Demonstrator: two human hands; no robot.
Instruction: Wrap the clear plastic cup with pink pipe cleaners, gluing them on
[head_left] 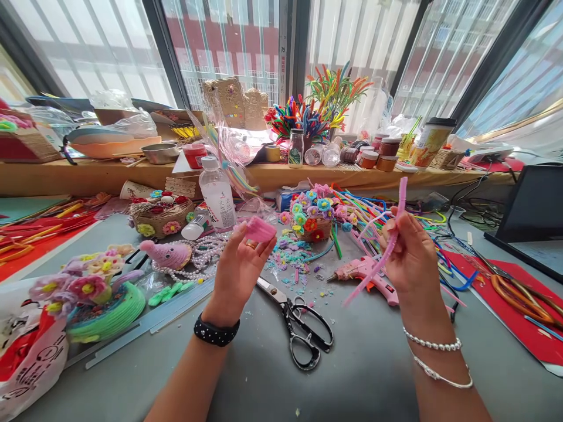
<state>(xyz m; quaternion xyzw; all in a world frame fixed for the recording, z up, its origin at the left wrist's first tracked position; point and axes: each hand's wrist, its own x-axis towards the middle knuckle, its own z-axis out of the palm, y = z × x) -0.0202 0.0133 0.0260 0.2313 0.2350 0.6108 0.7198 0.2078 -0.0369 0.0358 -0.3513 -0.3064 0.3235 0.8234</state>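
My left hand (240,264) is raised over the table, its thumb and fingers closed on a small pink fuzzy piece (260,229) that looks like a short wound bundle. To the right, my right hand (407,258) pinches a pink pipe cleaner (373,269), one end sticking up and the other slanting down to the left. Between and below the hands lie black-handled scissors (303,328), apart from both. A pink glue gun (369,277) rests on the table behind the lower end of the pipe cleaner.
Clippings (292,258) litter the middle of the table. Behind them stands a basket of fuzzy flowers (316,228) beside loose pipe cleaners. A plastic bottle (216,193), a pink bird figure (169,255) and glue sticks (149,322) lie leftward. A laptop (528,217) is at right.
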